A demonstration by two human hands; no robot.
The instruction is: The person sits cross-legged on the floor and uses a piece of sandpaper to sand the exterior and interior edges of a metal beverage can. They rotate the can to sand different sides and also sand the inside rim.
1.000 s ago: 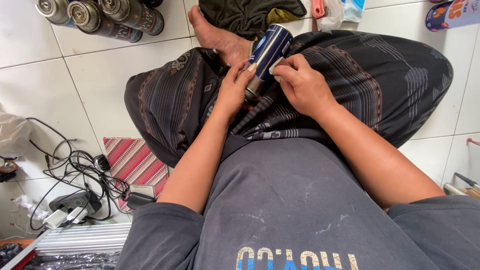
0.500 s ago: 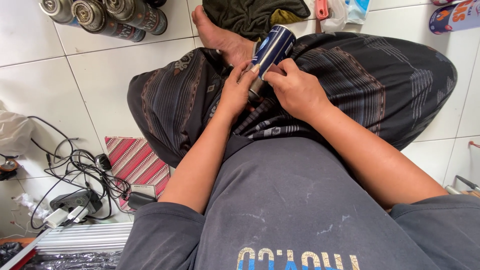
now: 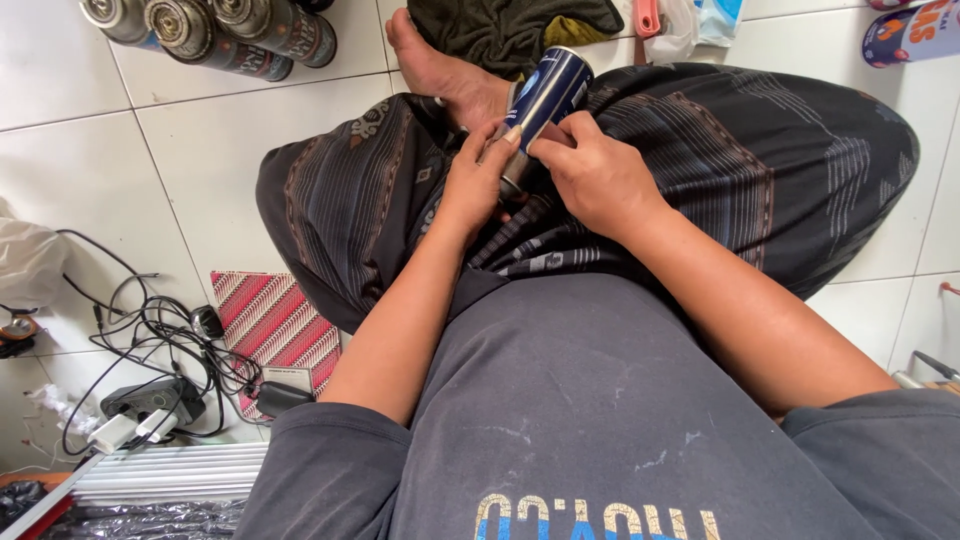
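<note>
the dark blue cylindrical metal can [image 3: 548, 95] lies tilted in the person's lap, on the dark striped cloth sarong [image 3: 700, 160], its long axis running from the hands up and away toward the bare foot [image 3: 440, 70]. the left hand [image 3: 478, 185] grasps its near lower end from the left; the right hand [image 3: 595, 180] pinches the same end from the right, both equally close. more grey metal cans [image 3: 215, 35] lie on the white tiled floor [image 3: 90, 170] near its far left corner, well apart. nothing stands between.
</note>
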